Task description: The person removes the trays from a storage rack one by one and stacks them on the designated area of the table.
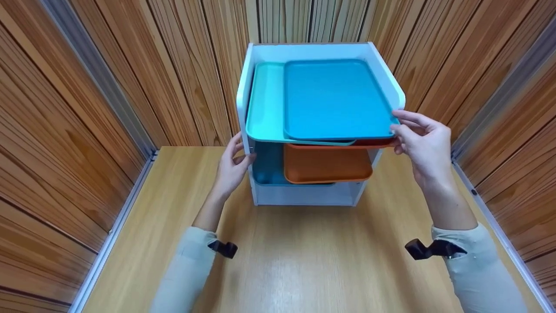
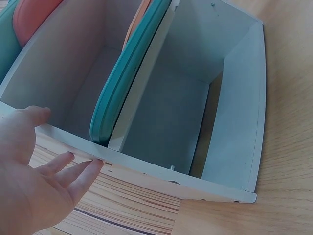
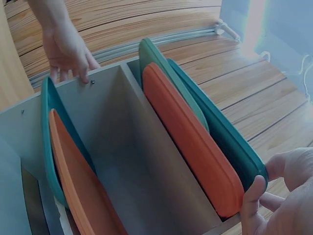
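Observation:
A white shelf unit (image 1: 304,196) holds trays on its top and on a lower shelf. On top, a blue tray (image 1: 334,100) overlaps a mint-green tray (image 1: 266,102), with the edge of a red-orange tray (image 3: 188,142) showing beneath. My right hand (image 1: 425,143) pinches the blue tray's front right corner between thumb and fingers. My left hand (image 1: 232,167) holds the unit's left side panel (image 2: 142,164), thumb over the front edge and fingers along the outside. Inside, an orange tray (image 1: 328,164) lies on a darker blue tray (image 1: 268,163), both jutting out at the front.
The unit stands on a wooden table (image 1: 278,261). Wood-patterned walls (image 1: 182,65) rise behind it and at both sides, with metal rails (image 1: 117,226) along the table's edges. A bottom compartment (image 2: 171,122) lies under the lower shelf.

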Demonstrator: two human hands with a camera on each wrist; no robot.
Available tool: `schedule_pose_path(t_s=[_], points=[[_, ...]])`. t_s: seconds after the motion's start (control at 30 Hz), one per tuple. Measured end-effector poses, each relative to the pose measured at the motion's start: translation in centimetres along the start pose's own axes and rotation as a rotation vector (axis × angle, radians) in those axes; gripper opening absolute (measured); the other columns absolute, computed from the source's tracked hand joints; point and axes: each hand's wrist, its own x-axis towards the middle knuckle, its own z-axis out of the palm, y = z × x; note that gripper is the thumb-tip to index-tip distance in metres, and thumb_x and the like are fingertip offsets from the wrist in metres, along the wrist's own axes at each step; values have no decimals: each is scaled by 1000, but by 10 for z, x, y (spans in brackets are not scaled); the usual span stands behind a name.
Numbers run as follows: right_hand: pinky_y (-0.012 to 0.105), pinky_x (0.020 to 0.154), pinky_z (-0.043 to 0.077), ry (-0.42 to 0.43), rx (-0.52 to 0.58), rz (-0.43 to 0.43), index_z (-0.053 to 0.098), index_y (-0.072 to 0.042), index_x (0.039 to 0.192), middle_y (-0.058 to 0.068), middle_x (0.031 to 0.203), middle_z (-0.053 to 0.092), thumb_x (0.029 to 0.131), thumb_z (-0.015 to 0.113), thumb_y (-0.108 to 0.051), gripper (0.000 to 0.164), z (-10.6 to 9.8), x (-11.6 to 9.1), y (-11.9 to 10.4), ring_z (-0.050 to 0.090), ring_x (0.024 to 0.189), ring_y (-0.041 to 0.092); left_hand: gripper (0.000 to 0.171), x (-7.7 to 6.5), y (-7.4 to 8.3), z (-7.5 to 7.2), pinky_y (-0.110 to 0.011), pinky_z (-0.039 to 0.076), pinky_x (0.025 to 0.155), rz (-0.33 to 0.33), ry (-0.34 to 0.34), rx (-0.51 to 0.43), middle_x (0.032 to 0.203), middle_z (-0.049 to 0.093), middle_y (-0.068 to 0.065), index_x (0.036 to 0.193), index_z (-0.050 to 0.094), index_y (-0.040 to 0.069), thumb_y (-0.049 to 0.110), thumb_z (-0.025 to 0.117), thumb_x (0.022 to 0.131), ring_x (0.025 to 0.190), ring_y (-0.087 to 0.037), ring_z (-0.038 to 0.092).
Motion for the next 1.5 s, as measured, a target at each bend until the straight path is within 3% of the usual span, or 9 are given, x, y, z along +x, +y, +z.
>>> schedule_pose_path(t_s=[0.1,0.23,0.37,0.57,0.8,0.97,1.1,1.3,1.5], points=[[16,66,64,7,26,-2,78,-2,134,-1,105,83,103,80,-8,32,0,0,-2,75,70,11,65,0,0,1,-63,55,124,-4,7,6,170,51,-21,175,39,21,11,61,115,148,-49,66],[21,78,69,0,67,-4,76,-1,138,2,112,82,104,78,-7,34,0,-3,-6,85,87,11,65,0,-1,1,-62,56,124,-2,12,10,170,51,-20,175,39,21,11,61,115,147,-48,66],[28,89,69,-27,198,27,74,0,142,9,127,76,105,77,-6,37,2,-4,-11,86,107,14,65,-1,-1,1,-62,55,124,-1,11,13,170,51,-21,175,38,20,9,60,115,148,-49,65],[33,92,70,-44,400,81,76,0,140,12,146,66,107,70,2,33,2,-10,-12,86,115,20,66,-2,-1,1,-64,54,125,12,7,13,171,50,-22,176,37,19,11,62,115,150,-50,63],[33,90,70,-47,431,50,77,1,137,13,137,72,113,62,-3,29,-6,-22,-6,87,110,24,64,-1,-2,2,-64,53,126,2,-1,12,172,50,-22,175,37,19,11,60,116,152,-49,61],[33,89,71,-16,446,20,73,-1,139,12,121,79,112,67,-9,29,-6,-31,-3,88,101,22,64,-1,-1,1,-64,54,125,3,7,9,171,50,-22,175,38,20,9,59,115,151,-50,63],[30,92,70,29,480,26,66,-4,143,7,119,75,110,73,-15,36,-2,-39,2,87,95,20,64,-1,-2,1,-64,54,126,4,7,8,171,50,-22,175,38,19,9,59,115,151,-50,62],[27,93,70,3,518,81,51,-10,152,7,131,60,114,67,-17,43,5,-46,8,80,87,16,64,-1,-3,0,-63,54,126,4,17,10,170,52,-21,175,39,21,9,59,115,150,-49,64],[31,98,70,-40,482,189,29,-19,167,6,157,42,116,61,-15,61,9,-54,9,79,112,18,64,0,-3,2,-65,54,125,-2,15,2,171,51,-22,175,39,21,10,60,115,150,-50,63]])
